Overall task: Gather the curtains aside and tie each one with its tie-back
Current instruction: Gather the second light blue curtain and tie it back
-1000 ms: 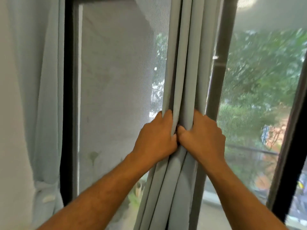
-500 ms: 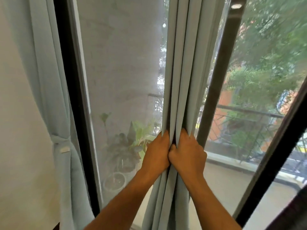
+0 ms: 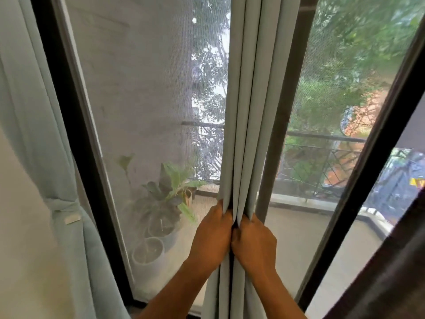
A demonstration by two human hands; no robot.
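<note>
A pale blue-grey curtain (image 3: pixel 247 107) hangs bunched into narrow vertical folds in the middle of the window. My left hand (image 3: pixel 212 238) grips the folds from the left. My right hand (image 3: pixel 255 244) grips them from the right, knuckles touching the left hand. At the far left a second curtain of the same colour (image 3: pixel 34 116) hangs against the wall, cinched by a matching tie-back (image 3: pixel 63 207) with a small white tab (image 3: pixel 72 219).
Black window frames run down at left (image 3: pixel 76 139), centre (image 3: pixel 285 125) and right (image 3: pixel 377 143). Behind the mesh screen lies a balcony with potted plants (image 3: pixel 161 208), a metal railing (image 3: pixel 322 139) and trees beyond. A dark surface fills the lower right corner.
Both hands have slid down the bunched curtain, still gripping it together. The view has tilted downward, showing the balcony floor and pots.
</note>
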